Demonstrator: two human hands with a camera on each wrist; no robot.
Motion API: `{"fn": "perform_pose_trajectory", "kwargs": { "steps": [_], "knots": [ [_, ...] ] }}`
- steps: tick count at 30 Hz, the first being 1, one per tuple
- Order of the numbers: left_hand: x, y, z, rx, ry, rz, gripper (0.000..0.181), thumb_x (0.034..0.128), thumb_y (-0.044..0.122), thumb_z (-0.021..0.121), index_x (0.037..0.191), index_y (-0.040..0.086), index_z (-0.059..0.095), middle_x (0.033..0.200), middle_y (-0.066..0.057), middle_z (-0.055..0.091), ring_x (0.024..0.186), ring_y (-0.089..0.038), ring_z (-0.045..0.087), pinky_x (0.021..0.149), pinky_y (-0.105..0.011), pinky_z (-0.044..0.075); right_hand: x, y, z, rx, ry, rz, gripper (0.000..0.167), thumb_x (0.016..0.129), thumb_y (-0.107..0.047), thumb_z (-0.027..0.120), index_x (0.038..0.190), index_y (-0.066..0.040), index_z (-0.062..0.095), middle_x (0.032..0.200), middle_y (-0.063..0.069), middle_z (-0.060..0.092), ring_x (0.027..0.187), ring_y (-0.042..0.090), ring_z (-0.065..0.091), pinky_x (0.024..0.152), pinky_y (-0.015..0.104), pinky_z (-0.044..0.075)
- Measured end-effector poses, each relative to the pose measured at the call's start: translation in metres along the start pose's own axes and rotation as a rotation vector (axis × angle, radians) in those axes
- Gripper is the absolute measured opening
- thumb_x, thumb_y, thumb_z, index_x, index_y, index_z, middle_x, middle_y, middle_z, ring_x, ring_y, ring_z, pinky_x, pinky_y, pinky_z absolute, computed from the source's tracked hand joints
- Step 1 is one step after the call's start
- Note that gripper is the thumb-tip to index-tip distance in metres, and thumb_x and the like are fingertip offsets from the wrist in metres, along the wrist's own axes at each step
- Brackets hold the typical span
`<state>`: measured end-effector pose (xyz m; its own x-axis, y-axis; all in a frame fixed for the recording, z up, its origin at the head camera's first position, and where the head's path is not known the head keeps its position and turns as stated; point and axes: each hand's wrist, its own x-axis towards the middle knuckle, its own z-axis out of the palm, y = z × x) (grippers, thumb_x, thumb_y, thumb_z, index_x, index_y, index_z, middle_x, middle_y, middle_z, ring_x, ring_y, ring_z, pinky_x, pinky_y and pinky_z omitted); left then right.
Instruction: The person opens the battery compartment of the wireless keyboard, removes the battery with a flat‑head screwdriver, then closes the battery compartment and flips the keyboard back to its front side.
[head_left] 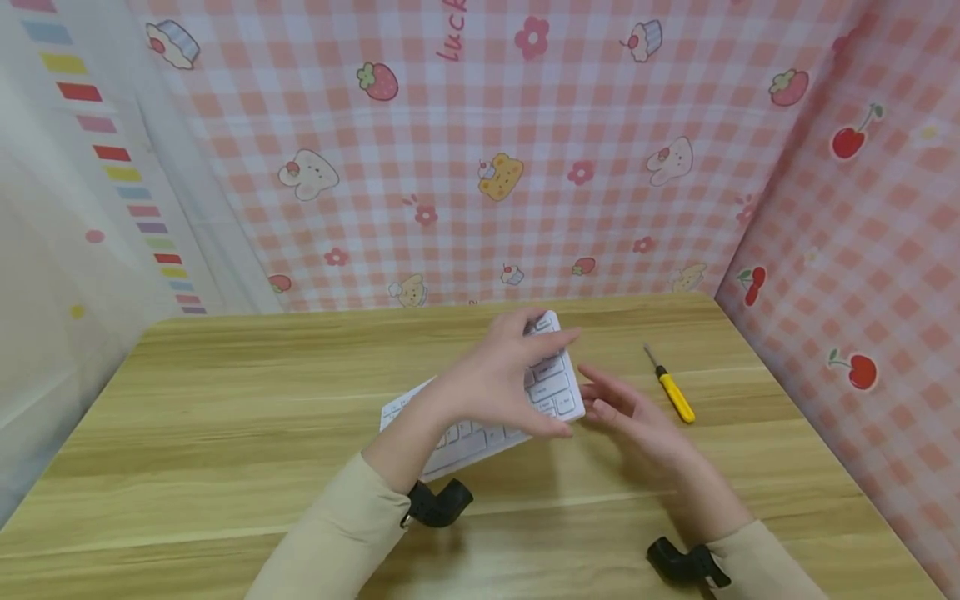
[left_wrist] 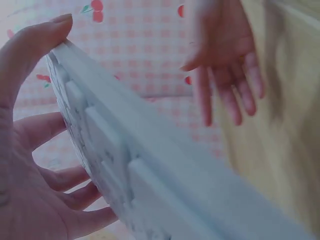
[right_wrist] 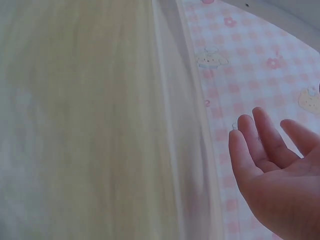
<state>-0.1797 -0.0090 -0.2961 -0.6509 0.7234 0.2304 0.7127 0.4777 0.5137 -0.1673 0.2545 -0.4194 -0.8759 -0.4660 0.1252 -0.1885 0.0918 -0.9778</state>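
Note:
A white keyboard (head_left: 551, 390) is held tilted over the table, its keys facing up in the head view. My left hand (head_left: 491, 379) grips it near its right end, thumb at the near long edge and fingers across the keys toward the far side. In the left wrist view, the keyboard (left_wrist: 150, 145) runs diagonally past the left hand (left_wrist: 35, 185). Just off the right end is my right hand (head_left: 645, 421), holding nothing. Loosely spread fingers of that right hand (right_wrist: 280, 175) show in the right wrist view.
A screwdriver (head_left: 675, 396) with a yellow handle lies on the wooden table (head_left: 247, 433), right of the right hand. Pink checked cloth (head_left: 450, 167) hangs behind the table and along its right side. Each wrist wears a black mount (head_left: 441, 504).

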Motion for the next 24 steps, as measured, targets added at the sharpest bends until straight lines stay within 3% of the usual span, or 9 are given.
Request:
{"fn": "perform_pose_trajectory", "kwargs": {
  "steps": [5,13,19,24],
  "knots": [
    [-0.002,0.002,-0.023,0.0,0.046,0.011,0.103,0.0636,0.049,0.09,0.151,0.018,0.044,0.156,-0.015,0.027,0.127,-0.024,0.04,0.094,-0.035,0.048,0.003,0.002,0.005,0.078,-0.031,-0.017,0.054,0.105,-0.009,0.046,0.152,0.007,0.025,0.139,0.027,0.048,0.123,0.021,0.055,0.104,0.036,0.045],
    [-0.013,0.008,-0.06,-0.015,0.078,-0.037,0.1,0.0637,0.05,0.089,0.15,0.026,0.045,0.157,-0.015,0.029,0.136,-0.031,0.039,0.101,-0.052,0.044,0.007,0.001,0.014,0.102,-0.054,0.004,0.054,0.105,-0.011,0.046,0.154,0.001,0.026,0.144,0.033,0.041,0.127,0.024,0.053,0.105,0.035,0.044],
    [-0.024,0.007,-0.069,-0.054,0.14,-0.027,0.102,0.0614,0.045,0.092,0.15,0.025,0.046,0.156,-0.012,0.029,0.138,-0.028,0.035,0.104,-0.051,0.042,0.011,-0.001,0.024,0.107,-0.086,0.049,0.057,0.105,-0.01,0.047,0.155,0.002,0.022,0.145,0.031,0.041,0.13,0.039,0.047,0.106,0.036,0.043],
    [-0.031,0.002,-0.072,-0.148,0.229,0.039,0.103,0.0604,0.034,0.095,0.15,0.019,0.046,0.152,-0.014,0.032,0.136,-0.024,0.036,0.104,-0.047,0.042,0.014,0.0,0.03,0.152,-0.125,0.092,0.058,0.104,-0.009,0.047,0.155,0.002,0.021,0.145,0.032,0.039,0.132,0.044,0.043,0.107,0.039,0.041]
  ]
}}
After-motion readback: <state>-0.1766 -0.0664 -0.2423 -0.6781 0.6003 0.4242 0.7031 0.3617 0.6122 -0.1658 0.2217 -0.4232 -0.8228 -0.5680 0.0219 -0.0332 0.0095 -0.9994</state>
